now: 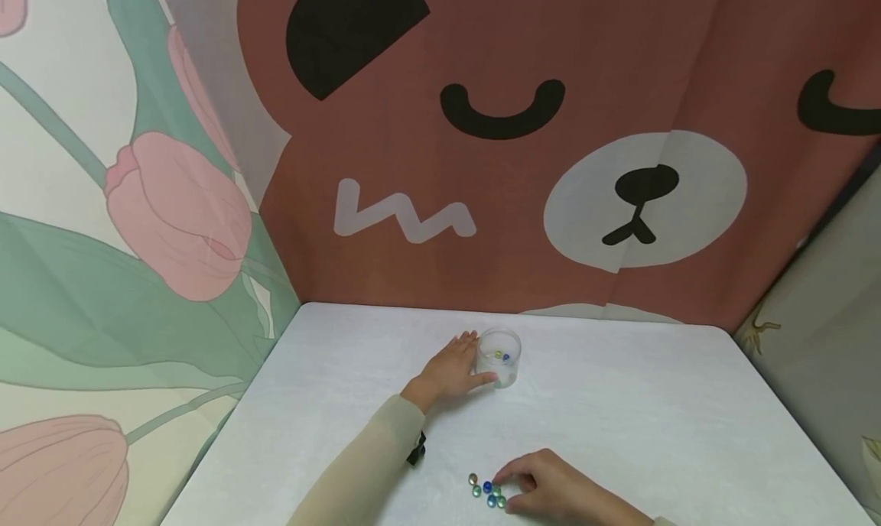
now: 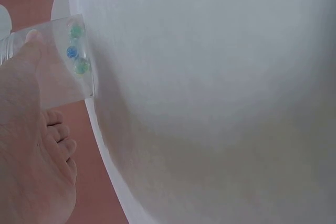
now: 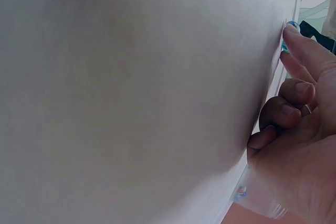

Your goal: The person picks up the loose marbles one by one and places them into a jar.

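Note:
Near the table's far edge, my left hand [image 1: 450,369] holds a clear cylindrical cup [image 1: 508,373], thumb across the near side and fingers on the left. Inside lie a few glass marbles [image 2: 72,52], green and blue, at the bottom. My right hand [image 1: 554,486] is low by the front of the table, beside a small cluster of loose marbles [image 1: 487,487] in blue, green and brownish orange. Its thumb and index finger stand apart around the cluster's right side, fingertips close to the marbles. In the right wrist view, the other fingers [image 3: 286,111] are curled in.
The white table [image 1: 654,404] carries the cup and the marbles. A brown curtain [image 1: 509,258] with a bear print rises behind it, and a tulip-print curtain [image 1: 186,212] hangs on the left. A small black object [image 1: 417,451] shows beside the left sleeve.

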Available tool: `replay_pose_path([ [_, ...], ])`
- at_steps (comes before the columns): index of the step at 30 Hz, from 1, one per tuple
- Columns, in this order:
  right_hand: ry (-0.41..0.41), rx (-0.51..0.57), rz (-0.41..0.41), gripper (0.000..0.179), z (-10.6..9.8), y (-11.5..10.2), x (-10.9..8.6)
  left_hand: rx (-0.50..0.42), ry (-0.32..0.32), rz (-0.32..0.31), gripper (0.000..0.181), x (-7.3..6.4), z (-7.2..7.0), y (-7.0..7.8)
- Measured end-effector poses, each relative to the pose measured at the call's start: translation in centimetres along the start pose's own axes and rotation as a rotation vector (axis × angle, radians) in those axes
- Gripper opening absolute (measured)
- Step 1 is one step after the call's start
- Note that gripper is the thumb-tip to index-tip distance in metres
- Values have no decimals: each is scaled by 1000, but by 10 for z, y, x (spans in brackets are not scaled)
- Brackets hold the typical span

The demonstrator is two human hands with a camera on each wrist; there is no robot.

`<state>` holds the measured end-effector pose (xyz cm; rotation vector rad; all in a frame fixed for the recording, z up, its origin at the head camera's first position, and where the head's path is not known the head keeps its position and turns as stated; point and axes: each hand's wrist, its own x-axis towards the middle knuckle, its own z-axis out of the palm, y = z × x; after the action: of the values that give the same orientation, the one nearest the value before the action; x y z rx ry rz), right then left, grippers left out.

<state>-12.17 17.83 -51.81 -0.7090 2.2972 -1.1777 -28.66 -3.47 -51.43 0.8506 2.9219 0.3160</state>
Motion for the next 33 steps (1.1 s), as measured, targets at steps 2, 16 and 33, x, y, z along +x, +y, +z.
replay_pose_path([
  [2,2,3,-4,24,0,0,1,-2,-1,-1,96,0,0,0],
  [16,-11,-11,32,28,5,-2,6,-22,14,0,96,2,3,-3],
  [33,-22,-13,-78,17,7,-4,11,0,11,1,95,3,5,-4],
])
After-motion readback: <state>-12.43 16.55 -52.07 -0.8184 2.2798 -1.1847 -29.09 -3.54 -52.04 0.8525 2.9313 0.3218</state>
